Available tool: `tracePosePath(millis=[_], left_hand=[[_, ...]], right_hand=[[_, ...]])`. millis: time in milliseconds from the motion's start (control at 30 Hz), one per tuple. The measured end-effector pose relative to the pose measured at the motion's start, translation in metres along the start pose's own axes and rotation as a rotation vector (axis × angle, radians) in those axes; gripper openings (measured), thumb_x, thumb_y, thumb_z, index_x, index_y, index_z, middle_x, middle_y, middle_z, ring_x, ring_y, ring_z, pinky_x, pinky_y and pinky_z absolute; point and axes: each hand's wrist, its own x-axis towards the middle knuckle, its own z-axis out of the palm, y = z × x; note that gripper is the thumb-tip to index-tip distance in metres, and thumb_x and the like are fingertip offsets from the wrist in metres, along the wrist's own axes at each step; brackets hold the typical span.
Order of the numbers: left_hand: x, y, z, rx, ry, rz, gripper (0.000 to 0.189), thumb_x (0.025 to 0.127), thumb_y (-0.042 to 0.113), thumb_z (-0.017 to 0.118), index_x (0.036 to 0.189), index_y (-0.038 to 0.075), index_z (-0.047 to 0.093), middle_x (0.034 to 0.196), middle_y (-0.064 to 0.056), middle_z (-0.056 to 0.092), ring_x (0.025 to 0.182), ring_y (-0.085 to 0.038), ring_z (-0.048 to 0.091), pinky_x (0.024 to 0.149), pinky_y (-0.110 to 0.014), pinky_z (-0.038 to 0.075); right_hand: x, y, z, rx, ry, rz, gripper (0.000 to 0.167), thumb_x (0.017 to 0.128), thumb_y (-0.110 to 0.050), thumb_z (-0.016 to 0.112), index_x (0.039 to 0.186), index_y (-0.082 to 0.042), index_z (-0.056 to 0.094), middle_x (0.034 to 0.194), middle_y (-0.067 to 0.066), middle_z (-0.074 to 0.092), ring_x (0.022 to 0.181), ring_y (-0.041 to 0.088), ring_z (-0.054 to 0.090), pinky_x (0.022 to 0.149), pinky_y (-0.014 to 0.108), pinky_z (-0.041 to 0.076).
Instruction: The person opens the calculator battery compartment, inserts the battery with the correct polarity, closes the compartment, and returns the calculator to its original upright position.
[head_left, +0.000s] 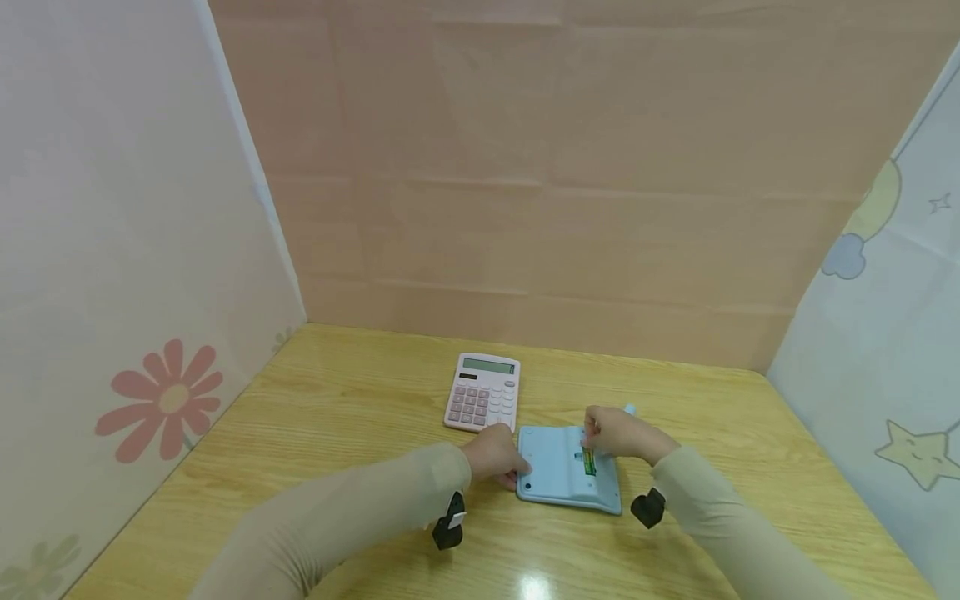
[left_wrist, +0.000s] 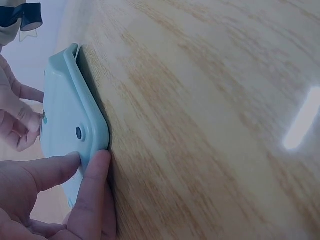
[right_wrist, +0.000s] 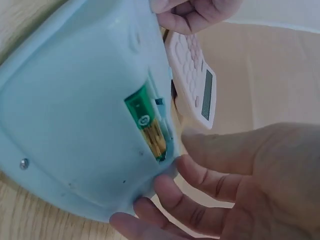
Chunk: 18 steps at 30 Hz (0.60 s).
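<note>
A light-blue calculator (head_left: 551, 462) lies face down on the table. Its battery slot is uncovered, and a green and gold battery (right_wrist: 146, 122) sits inside. My left hand (head_left: 495, 454) pinches the calculator's left edge near a corner, with the thumb on its back beside a round black foot (left_wrist: 79, 133). At the slot's far end is my right hand (head_left: 618, 433); its bent fingers (right_wrist: 172, 195) touch the casing edge, while the thumb is close to the index finger. Nothing shows between them. Just past that hand, a small light-blue piece (head_left: 630, 409) is partly hidden.
Behind the blue calculator, a pink calculator (head_left: 483, 392) lies face up with its display toward the back. The wooden table (head_left: 360, 392) ends at a peach backdrop (head_left: 525, 208), with pale printed sheets on both sides. Both wrists carry black camera mounts (head_left: 447, 525).
</note>
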Motion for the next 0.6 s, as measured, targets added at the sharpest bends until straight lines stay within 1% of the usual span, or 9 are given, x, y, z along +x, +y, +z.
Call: tracePosePath(millis=[67, 133, 267, 333, 400, 500, 600], left_hand=[[0.000, 0.001, 0.000, -0.001, -0.003, -0.002, 0.022, 0.082, 0.005, 0.076, 0.069, -0.001, 0.059, 0.064, -0.011, 0.066, 0.050, -0.014, 0.066, 0.052, -0.023, 0.057], [0.000, 0.001, 0.000, 0.000, -0.004, -0.006, 0.022, 0.082, 0.006, 0.076, 0.069, -0.001, 0.059, 0.063, -0.010, 0.065, 0.050, -0.013, 0.065, 0.052, -0.023, 0.057], [0.001, 0.002, 0.000, 0.011, -0.006, -0.011, 0.023, 0.083, 0.006, 0.076, 0.069, 0.000, 0.059, 0.061, -0.009, 0.064, 0.049, -0.012, 0.064, 0.052, -0.022, 0.057], [0.001, 0.002, 0.000, 0.014, -0.005, -0.012, 0.023, 0.083, 0.007, 0.076, 0.070, 0.000, 0.058, 0.060, -0.009, 0.064, 0.049, -0.012, 0.064, 0.052, -0.022, 0.057], [0.001, 0.002, 0.000, 0.018, -0.003, -0.011, 0.023, 0.082, 0.007, 0.076, 0.069, 0.000, 0.058, 0.060, -0.009, 0.064, 0.049, -0.012, 0.064, 0.051, -0.021, 0.056], [0.001, 0.001, 0.000, 0.018, -0.003, -0.009, 0.023, 0.082, 0.007, 0.076, 0.070, 0.000, 0.058, 0.060, -0.009, 0.064, 0.049, -0.012, 0.064, 0.051, -0.021, 0.056], [0.001, 0.001, 0.000, 0.019, 0.000, -0.007, 0.023, 0.082, 0.006, 0.076, 0.070, 0.000, 0.058, 0.061, -0.009, 0.064, 0.050, -0.013, 0.065, 0.051, -0.021, 0.056]], right_hand=[[0.001, 0.004, -0.002, 0.029, -0.012, 0.001, 0.014, 0.097, -0.012, 0.059, 0.089, -0.004, 0.050, 0.084, 0.008, 0.054, 0.065, 0.017, 0.045, 0.058, 0.031, 0.049], [0.002, 0.008, -0.005, 0.071, -0.022, 0.009, 0.013, 0.099, -0.015, 0.055, 0.092, -0.004, 0.052, 0.085, 0.009, 0.054, 0.067, 0.018, 0.047, 0.060, 0.033, 0.050], [0.005, 0.016, -0.014, 0.164, -0.034, -0.003, 0.014, 0.101, -0.016, 0.052, 0.096, -0.002, 0.053, 0.091, 0.012, 0.056, 0.082, 0.023, 0.056, 0.070, 0.041, 0.056], [0.007, 0.021, -0.019, 0.195, -0.037, -0.028, 0.017, 0.101, -0.016, 0.051, 0.098, 0.000, 0.053, 0.094, 0.014, 0.058, 0.088, 0.026, 0.059, 0.075, 0.044, 0.058], [0.008, 0.026, -0.025, 0.215, -0.038, -0.056, 0.019, 0.101, -0.017, 0.050, 0.100, 0.002, 0.052, 0.096, 0.017, 0.058, 0.091, 0.027, 0.060, 0.078, 0.046, 0.058], [0.010, 0.035, -0.035, 0.228, -0.014, -0.079, 0.021, 0.102, -0.017, 0.050, 0.102, 0.004, 0.051, 0.098, 0.020, 0.059, 0.094, 0.030, 0.061, 0.081, 0.047, 0.057], [0.012, 0.045, -0.044, 0.233, 0.037, -0.081, 0.021, 0.102, -0.016, 0.049, 0.105, 0.005, 0.052, 0.105, 0.023, 0.059, 0.099, 0.034, 0.061, 0.084, 0.049, 0.056]])
